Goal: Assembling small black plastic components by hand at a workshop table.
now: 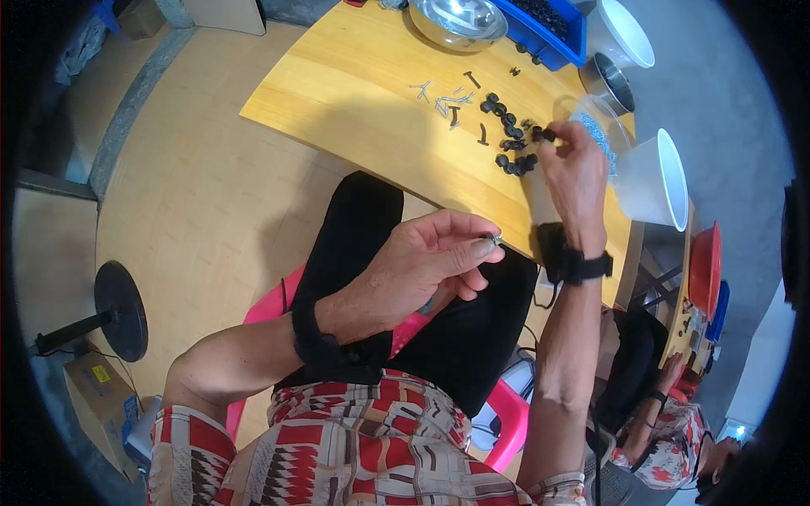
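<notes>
Over my lap, just off the table's front edge, my left hand [430, 257] pinches a small dark and silvery part [492, 239] between thumb and fingertips. Its exact kind is too small to make out. My right hand [578, 173] reaches over the table's right side, its fingertips closed on a small black knob-like piece [548, 135]. Left of those fingers lies a loose cluster of black round pieces [510, 126]. Farther left are scattered thin silver pins [443, 105] and several black T-shaped pieces [472, 80]. Each wrist wears a black strap.
The yellow wooden table [337, 76] holds a steel bowl [451, 38] and a blue tray [553, 61] of black parts. A clear tub of small bluish metal pieces [597, 135], a steel pot [609, 84] and white buckets [654, 181] line the right. Another person [666, 443] sits lower right.
</notes>
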Demonstrator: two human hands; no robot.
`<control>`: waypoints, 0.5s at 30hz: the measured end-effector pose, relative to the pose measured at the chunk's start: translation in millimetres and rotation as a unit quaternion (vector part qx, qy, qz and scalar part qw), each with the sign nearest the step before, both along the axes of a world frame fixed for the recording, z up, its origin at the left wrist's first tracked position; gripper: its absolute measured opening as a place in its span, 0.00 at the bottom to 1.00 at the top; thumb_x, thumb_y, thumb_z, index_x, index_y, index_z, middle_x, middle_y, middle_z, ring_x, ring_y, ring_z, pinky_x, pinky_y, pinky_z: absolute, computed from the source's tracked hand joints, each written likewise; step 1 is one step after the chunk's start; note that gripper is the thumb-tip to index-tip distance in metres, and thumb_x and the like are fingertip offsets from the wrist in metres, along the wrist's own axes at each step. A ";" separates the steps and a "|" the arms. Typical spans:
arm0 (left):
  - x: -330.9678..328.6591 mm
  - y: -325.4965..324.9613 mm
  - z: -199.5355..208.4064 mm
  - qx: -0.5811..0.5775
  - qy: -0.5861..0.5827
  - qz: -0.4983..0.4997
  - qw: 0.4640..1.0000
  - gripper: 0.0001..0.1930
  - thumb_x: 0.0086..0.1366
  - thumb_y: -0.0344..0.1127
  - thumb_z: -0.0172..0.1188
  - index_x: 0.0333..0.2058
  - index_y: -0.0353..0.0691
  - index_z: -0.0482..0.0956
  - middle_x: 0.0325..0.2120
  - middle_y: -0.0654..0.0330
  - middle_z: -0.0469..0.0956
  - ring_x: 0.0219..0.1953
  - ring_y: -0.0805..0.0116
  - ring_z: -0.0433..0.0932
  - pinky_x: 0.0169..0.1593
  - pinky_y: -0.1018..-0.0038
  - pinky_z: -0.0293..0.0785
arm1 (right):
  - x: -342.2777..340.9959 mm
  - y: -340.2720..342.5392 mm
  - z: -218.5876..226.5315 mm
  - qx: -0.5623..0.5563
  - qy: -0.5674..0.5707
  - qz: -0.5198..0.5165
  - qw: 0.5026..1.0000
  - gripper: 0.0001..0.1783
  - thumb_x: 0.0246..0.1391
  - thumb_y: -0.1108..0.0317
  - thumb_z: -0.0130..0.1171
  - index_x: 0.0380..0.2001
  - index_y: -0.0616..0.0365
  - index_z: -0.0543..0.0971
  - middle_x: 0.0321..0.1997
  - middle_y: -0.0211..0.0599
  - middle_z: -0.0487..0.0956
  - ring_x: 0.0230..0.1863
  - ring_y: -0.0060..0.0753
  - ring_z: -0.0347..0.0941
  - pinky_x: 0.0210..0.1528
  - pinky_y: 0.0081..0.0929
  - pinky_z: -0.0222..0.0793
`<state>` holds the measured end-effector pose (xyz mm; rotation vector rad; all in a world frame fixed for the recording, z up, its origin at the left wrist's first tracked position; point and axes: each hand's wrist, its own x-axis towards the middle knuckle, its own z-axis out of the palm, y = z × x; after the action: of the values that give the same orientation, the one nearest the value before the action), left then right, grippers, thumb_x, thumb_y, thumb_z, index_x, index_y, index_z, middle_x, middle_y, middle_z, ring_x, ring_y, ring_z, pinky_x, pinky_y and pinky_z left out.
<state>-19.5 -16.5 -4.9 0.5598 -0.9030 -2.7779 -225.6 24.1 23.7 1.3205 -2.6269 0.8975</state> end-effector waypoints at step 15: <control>5.2 15.9 -0.7 -0.042 0.067 -0.010 0.997 0.14 0.60 0.29 0.52 0.44 0.35 0.68 0.33 0.59 0.75 0.27 0.76 0.73 0.31 0.81 0.72 | 94.4 98.0 -1.6 -0.264 -0.352 0.074 0.895 0.17 0.44 0.77 0.60 0.40 0.61 0.72 0.27 0.27 0.73 0.23 0.12 0.65 0.21 0.07 0.61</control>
<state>-14.3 -0.6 -5.6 0.3482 -0.9941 -2.7424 -131.2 122.1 22.0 1.1944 -2.3746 2.2783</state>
